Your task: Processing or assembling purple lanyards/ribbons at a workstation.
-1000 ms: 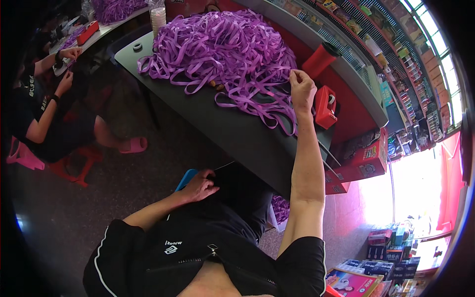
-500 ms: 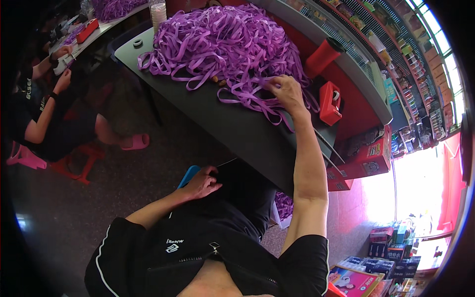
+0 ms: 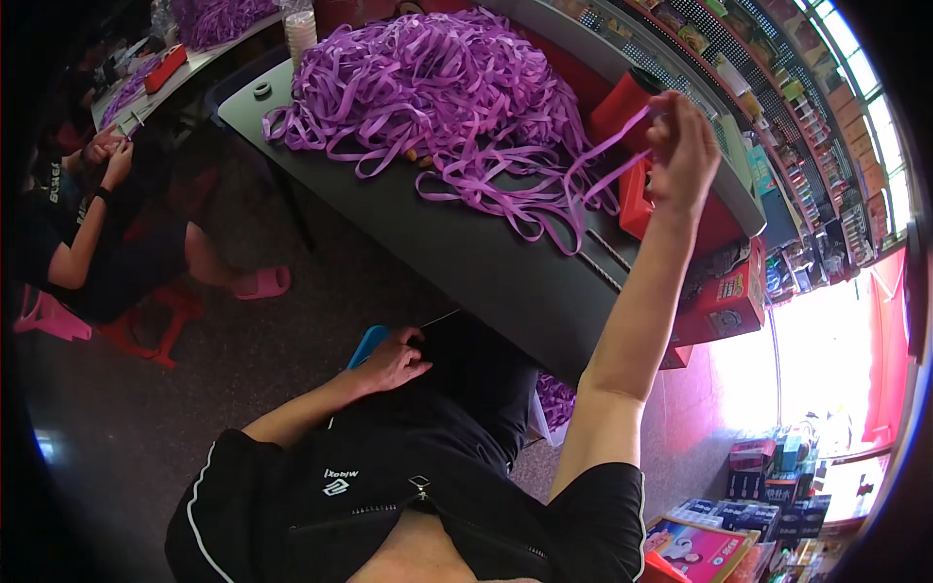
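Note:
A big tangled heap of purple ribbon (image 3: 437, 87) covers the far part of the dark table (image 3: 437, 238). My right hand (image 3: 685, 151) is raised at the table's right end, its fingers closed on a strand of purple ribbon (image 3: 610, 146). Two lengths run from those fingers back to loose loops beside the heap. Low in front of me, my left hand (image 3: 392, 361) rests with fingers curled by my dark trousers. A blue thing (image 3: 367, 346) shows beside it, and a thin straight piece (image 3: 440, 319) sticks out past its fingers. What the left hand grips is hidden.
A red cylinder (image 3: 622, 102) and a red box-like holder (image 3: 637, 199) stand behind my right hand. Two thin rods (image 3: 604, 260) lie near the table's edge. Stacked cups (image 3: 300, 39) and a dark ring (image 3: 262, 89) sit at left. Another person (image 3: 83, 223) works at the left.
My right hand has risen and moved right from the heap's edge, drawing the purple ribbon out with it. My left hand has hardly moved. The other person's hands have shifted slightly.

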{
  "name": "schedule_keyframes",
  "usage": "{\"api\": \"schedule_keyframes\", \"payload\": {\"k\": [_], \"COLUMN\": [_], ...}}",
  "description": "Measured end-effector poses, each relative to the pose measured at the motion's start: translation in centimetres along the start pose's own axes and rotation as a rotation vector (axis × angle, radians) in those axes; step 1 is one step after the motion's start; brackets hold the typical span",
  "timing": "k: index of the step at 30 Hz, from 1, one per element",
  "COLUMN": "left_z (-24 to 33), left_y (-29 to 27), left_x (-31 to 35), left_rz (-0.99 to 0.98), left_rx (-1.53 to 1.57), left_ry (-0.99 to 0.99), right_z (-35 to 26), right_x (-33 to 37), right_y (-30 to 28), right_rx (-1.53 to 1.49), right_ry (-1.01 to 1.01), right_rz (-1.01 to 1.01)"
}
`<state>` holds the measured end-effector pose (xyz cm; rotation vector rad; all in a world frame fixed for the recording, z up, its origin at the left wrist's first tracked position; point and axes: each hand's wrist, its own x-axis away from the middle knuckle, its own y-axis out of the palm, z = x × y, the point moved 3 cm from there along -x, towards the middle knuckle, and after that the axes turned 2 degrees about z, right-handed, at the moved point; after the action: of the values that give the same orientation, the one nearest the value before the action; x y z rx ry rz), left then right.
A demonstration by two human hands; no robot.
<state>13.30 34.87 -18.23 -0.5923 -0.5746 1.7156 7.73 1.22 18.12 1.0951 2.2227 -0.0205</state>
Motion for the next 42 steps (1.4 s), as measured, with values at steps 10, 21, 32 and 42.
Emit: {"api": "schedule_keyframes", "payload": {"k": [10, 21, 32, 42], "left_z": [19.1, 24.7, 22.7, 22.3], "left_y": [-16.4, -12.6, -9.8, -8.0], "left_x": [-4.7, -5.3, -4.7, -4.6], "left_rz": [0.281, -0.458, -0.315, -0.418], "left_rx": [0.52, 1.551, 1.069, 0.856], "left_ry": [0.467, 0.069, 0.024, -0.036], "right_z": [-12.8, -10.8, -8.8, -6.5], "right_x": [8.7, 20.6, 29.2, 32.4], "right_y": [2.9, -0.1, -1.8, -3.0], "right_rx": [-0.092, 0.01, 0.537, 0.174], "right_ry": [-0.003, 0.344, 0.344, 0.64], "right_rz": [-0.568, -0.323, -0.002, -0.07]}}
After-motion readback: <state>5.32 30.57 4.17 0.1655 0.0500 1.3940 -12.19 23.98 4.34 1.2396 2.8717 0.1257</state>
